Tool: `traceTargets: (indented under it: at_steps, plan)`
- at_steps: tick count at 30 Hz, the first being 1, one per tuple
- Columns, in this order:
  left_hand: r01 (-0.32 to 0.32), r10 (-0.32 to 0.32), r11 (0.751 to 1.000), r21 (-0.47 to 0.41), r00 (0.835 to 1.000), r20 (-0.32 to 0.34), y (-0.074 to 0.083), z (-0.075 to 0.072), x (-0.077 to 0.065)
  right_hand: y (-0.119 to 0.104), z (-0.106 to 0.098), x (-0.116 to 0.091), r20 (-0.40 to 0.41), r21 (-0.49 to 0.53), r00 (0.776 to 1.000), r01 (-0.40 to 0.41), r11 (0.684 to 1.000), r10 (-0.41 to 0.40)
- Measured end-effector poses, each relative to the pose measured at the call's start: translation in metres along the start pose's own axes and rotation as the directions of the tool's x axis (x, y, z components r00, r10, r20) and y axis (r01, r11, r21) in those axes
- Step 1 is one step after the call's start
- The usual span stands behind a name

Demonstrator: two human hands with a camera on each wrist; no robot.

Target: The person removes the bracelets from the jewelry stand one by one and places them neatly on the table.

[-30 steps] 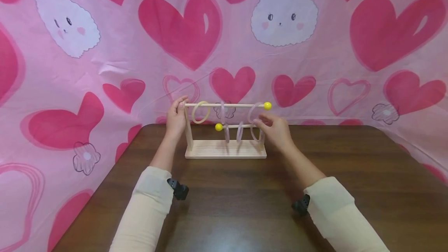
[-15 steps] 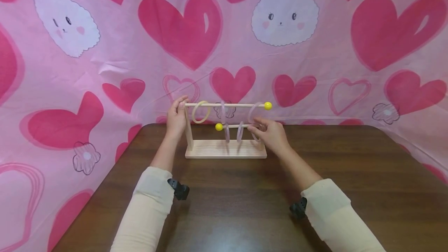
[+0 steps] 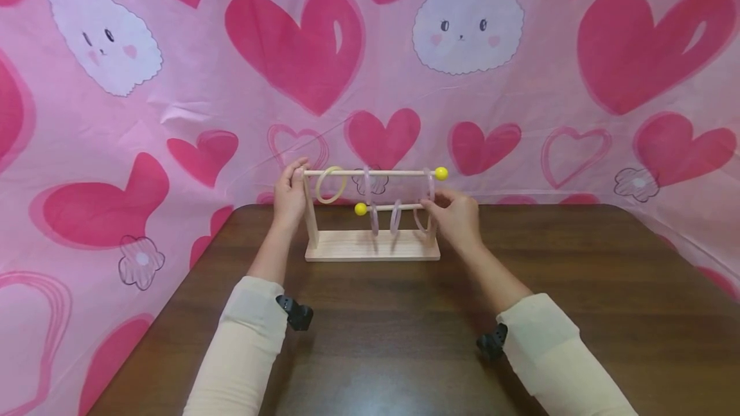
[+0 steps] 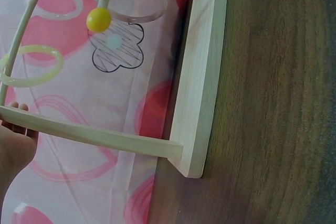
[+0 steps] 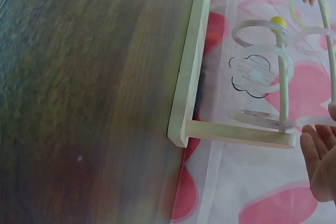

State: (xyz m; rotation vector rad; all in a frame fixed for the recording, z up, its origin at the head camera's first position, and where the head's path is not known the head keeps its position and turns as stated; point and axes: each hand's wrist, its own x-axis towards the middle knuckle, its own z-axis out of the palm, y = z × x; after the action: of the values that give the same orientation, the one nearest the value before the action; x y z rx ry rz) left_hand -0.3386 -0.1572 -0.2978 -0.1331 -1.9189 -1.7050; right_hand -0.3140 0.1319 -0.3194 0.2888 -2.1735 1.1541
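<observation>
A wooden ring stand [image 3: 372, 246] has an upper rod [image 3: 393, 173] fixed at the left post and a lower rod fixed at the right post. My left hand [image 3: 290, 196] grips the top of the left post [image 4: 94, 135]. At the right, my right hand [image 3: 459, 214] pinches a translucent lilac ring [image 3: 430, 183] hanging on the upper rod near its yellow end ball [image 3: 442, 174]. A yellow ring [image 3: 331, 185] and another lilac ring [image 3: 367, 186] hang further left on that rod. Below, the lower rod carries 3 lilac rings, including a middle ring [image 3: 396, 217].
The stand's base rests on a dark brown wooden table [image 3: 370, 332]. A pink cloth [image 3: 393, 92] with hearts and rabbits hangs behind it. The lower rod ends in a yellow ball [image 3: 361, 209] at its left.
My right hand dipped left, then came back right. The rightmost ring on the upper rod has shifted right toward the end ball and turned more edge-on. The left hand stays on the post.
</observation>
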Motion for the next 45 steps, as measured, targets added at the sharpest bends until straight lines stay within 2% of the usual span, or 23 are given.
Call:
traceTargets:
  at_steps: [3, 6, 10, 14, 16, 22, 33, 39, 45]
  plan:
    - [-0.004, 0.004, 1.0, 0.009, 1.0, -0.007, -0.001, 0.0, 0.0, 0.002, -0.002, 0.002, -0.047, 0.054, 0.997, -0.062, 0.997, 0.064]
    - [-0.007, 0.008, 1.0, 0.016, 1.0, -0.01, -0.001, 0.001, 0.0, 0.004, -0.004, 0.005, -0.06, 0.182, 0.985, -0.148, 0.972, 0.161]
    - [-0.002, 0.003, 1.0, 0.019, 1.0, -0.009, 0.0, 0.002, 0.0, 0.006, -0.006, 0.008, -0.026, 0.367, 0.959, -0.254, 0.895, 0.283]
    - [-0.002, 0.002, 1.0, 0.018, 1.0, -0.006, 0.0, 0.002, 0.0, 0.006, -0.008, 0.009, -0.005, 0.459, 0.938, -0.307, 0.834, 0.348]
    - [-0.003, 0.003, 1.0, 0.023, 1.0, -0.008, -0.001, 0.001, 0.0, 0.005, -0.008, 0.009, -0.01, 0.48, 0.931, -0.316, 0.818, 0.366]
    - [-0.001, 0.002, 1.0, 0.013, 1.0, -0.012, -0.002, 0.002, 0.001, 0.005, -0.009, 0.009, -0.036, 0.502, 0.917, -0.327, 0.801, 0.397]
    - [0.005, -0.005, 1.0, 0.002, 1.0, -0.002, 0.0, 0.001, 0.001, 0.006, -0.011, 0.009, -0.078, 0.578, 0.9, -0.31, 0.755, 0.429]
    - [0.022, -0.022, 1.0, -0.014, 1.0, 0.009, 0.0, 0.001, 0.001, 0.007, -0.013, 0.009, -0.088, 0.632, 0.882, -0.309, 0.711, 0.462]
    - [-0.003, 0.003, 1.0, -0.005, 1.0, 0.0, -0.001, 0.002, 0.001, 0.01, -0.015, 0.01, -0.12, 0.681, 0.873, -0.274, 0.679, 0.473]
